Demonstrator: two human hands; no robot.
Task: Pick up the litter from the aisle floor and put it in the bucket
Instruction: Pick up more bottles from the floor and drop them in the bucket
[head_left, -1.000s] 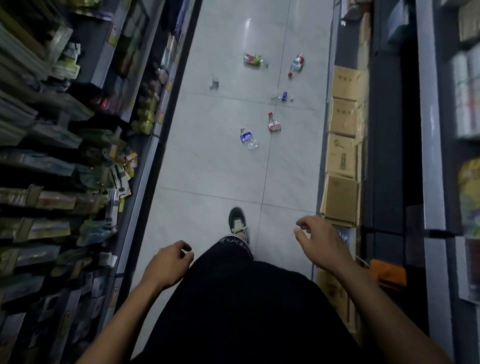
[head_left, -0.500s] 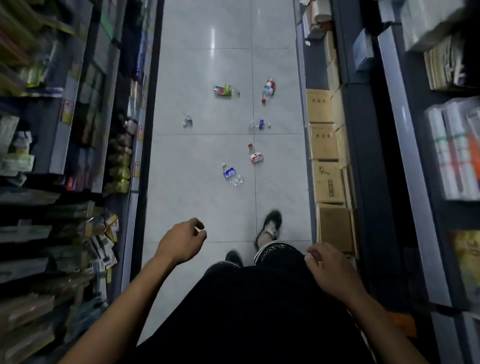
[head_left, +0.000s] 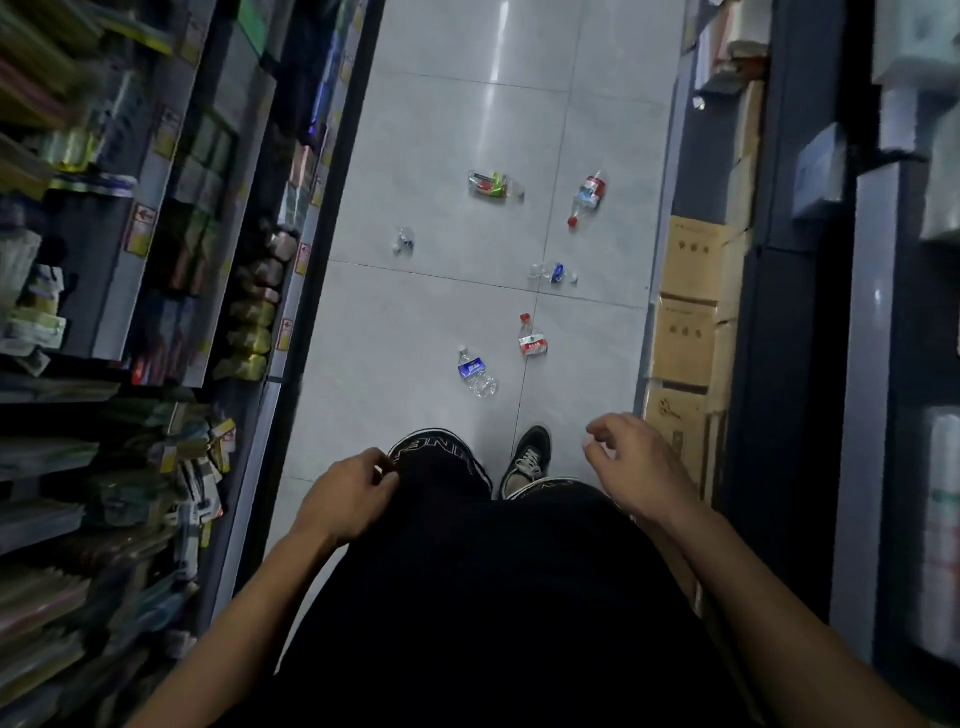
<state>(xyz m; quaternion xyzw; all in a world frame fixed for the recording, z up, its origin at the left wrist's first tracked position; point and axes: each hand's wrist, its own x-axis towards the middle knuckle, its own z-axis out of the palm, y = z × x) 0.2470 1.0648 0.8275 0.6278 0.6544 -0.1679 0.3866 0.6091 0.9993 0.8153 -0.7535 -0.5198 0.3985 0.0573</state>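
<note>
Crumpled clear plastic bottles (head_left: 477, 373); glossy tiles (head_left: 426, 322)

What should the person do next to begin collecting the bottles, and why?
Probably step forward and reach for the blue-label bottle: it lies nearest the shoe, and both the left hand and right hand hold nothing. No bucket is in view.

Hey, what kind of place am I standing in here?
Most likely a shop aisle: stocked shelves line the left, stacked cardboard boxes sit along the right, and a tiled floor runs between them, strewn with plastic bottles.
</note>
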